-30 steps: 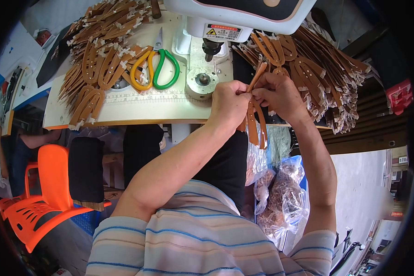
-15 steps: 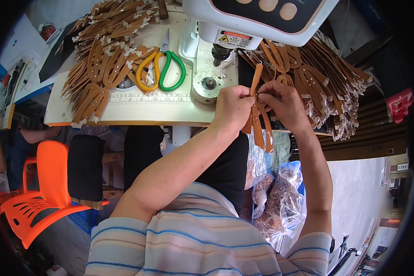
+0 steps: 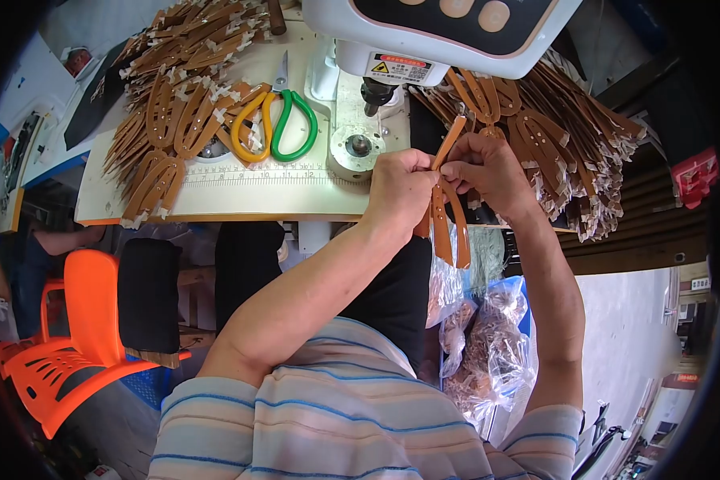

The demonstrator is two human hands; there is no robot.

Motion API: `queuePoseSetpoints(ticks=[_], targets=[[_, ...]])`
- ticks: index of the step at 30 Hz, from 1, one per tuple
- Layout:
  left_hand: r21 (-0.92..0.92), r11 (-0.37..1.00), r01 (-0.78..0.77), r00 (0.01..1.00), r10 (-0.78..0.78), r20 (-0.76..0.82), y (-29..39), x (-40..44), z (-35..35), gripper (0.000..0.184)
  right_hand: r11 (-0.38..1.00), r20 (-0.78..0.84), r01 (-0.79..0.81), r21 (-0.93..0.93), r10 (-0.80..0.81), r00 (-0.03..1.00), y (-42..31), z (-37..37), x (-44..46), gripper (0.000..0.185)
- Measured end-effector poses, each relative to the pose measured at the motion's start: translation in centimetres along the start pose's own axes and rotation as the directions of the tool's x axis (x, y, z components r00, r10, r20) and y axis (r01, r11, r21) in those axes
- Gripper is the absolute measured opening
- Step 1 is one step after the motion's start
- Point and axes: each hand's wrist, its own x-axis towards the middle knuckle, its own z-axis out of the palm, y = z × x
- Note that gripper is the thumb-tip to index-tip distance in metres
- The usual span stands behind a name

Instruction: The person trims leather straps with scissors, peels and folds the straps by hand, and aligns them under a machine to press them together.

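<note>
Between my hands, in front of the white machine, is a brown leather strap piece (image 3: 442, 232) with long tails hanging over the table edge and one end pointing up. My left hand (image 3: 404, 186) is closed, pinching the piece near its middle. My right hand (image 3: 488, 172) is closed on the same piece from the right, thumb and fingers together; what sits right at its fingertips is too small to make out. The machine's round metal anvil (image 3: 358, 146) lies just left of my hands, below its dark press head (image 3: 377, 94).
Scissors with yellow and green handles (image 3: 294, 132) lie on the white table (image 3: 256, 204). Piles of brown straps (image 3: 164, 120) stand left, with more straps (image 3: 552, 144) right. An orange chair (image 3: 92, 312) is at left, plastic bags (image 3: 492, 344) below. Another person's arm (image 3: 70, 238) shows far left.
The strap piece has turned slightly in my hands, its upper end now leaning further right. My right hand has curled in closer around it. The view has shifted a little.
</note>
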Motion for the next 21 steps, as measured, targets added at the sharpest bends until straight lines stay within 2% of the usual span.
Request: queuePoseSetpoints(ticks=[4, 8, 12, 15, 16, 19, 21], targets=[[0.009, 1.0, -0.006, 1.0, 0.006, 0.003, -0.1, 0.3, -0.1, 0.012, 0.997, -0.024, -0.02, -0.068, 0.019, 1.0, -0.5, 0.4, -0.1, 0.007], [-0.023, 1.0, -0.011, 0.999, 0.012, 0.04, -0.2, 0.2, -0.2, 0.011, 0.991, -0.054, 0.102, -0.087, -0.107, 0.993, 0.4, 0.2, -0.2, 0.007], [-0.089, 0.996, -0.025, 1.0, 0.024, -0.008, -0.4, 0.4, -0.1, 0.01, 0.993, -0.121, 0.122, -0.003, -0.121, 0.985, 0.6, 1.0, -1.5, 0.009], [-0.097, 0.994, -0.044, 0.999, 0.042, -0.026, -0.8, 0.7, -0.2, 0.009, 0.968, -0.252, 0.205, -0.142, -0.236, 0.938, 0.8, 1.8, -2.2, 0.01], [-0.079, 0.995, -0.056, 0.998, 0.055, -0.016, -0.9, 0.7, -0.3, 0.01, 0.969, -0.254, 0.205, -0.141, -0.235, 0.938, 1.0, 1.9, -2.2, 0.01], [-0.079, 0.994, -0.075, 0.997, 0.074, -0.01, -1.0, 0.7, -0.2, 0.01, 0.838, -0.241, 0.302, -0.455, -0.442, 0.864, 1.4, 2.1, -2.0, 0.011], [-0.114, 0.989, -0.09, 0.996, 0.089, -0.018, -1.0, 0.6, -0.1, 0.011, 0.807, -0.229, 0.308, -0.503, -0.469, 0.853, 1.2, 2.3, -2.0, 0.011]])
